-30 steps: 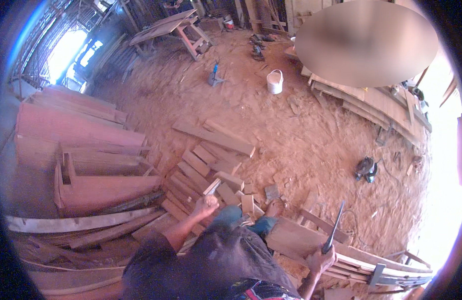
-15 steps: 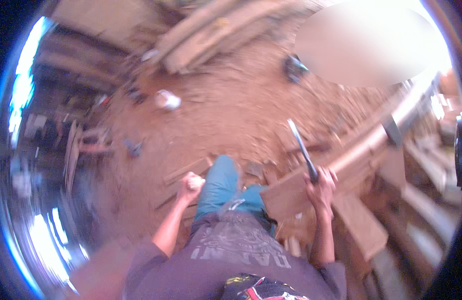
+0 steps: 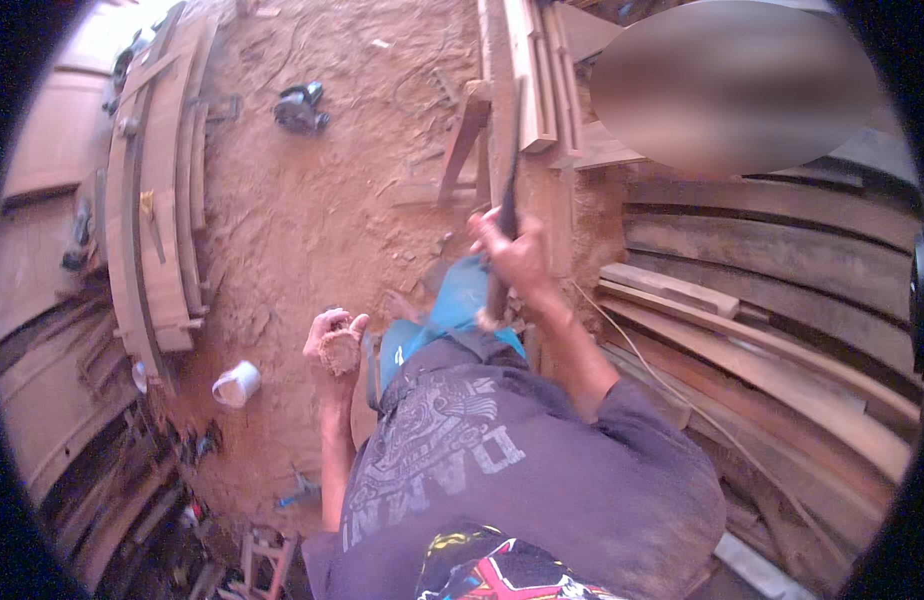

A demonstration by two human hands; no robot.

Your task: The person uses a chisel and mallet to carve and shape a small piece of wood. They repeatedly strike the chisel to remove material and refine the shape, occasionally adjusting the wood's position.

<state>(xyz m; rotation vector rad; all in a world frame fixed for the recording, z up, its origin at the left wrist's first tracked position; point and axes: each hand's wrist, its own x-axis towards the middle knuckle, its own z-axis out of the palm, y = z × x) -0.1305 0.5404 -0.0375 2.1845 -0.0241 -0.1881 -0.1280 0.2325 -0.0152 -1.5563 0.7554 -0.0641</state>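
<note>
My left hand [image 3: 322,335] is curled around a round, brownish wooden piece [image 3: 340,354], whose blunt end faces up; its full shape is hidden. My right hand [image 3: 520,255] grips a long, narrow chisel-like tool [image 3: 510,195]. Its dark upper part points away from me, and a pale blunt end shows below the hand near my lap. Beyond the right hand, a wooden beam [image 3: 499,60] runs away from me. Several squared wood strips [image 3: 534,110] lie alongside it.
A stack of long boards [image 3: 157,230] lies to the left. A dark power tool [image 3: 300,108] and a white container [image 3: 236,384] are on the shaving-covered dirt floor [image 3: 312,200]. Timber planks [image 3: 772,350] fill the right side, with a pale cord [image 3: 672,385] across them.
My view has turned to the right, so the beam now points straight ahead. The right hand, still gripping the tool, is nearer the middle. My left hand has turned, showing the round piece.
</note>
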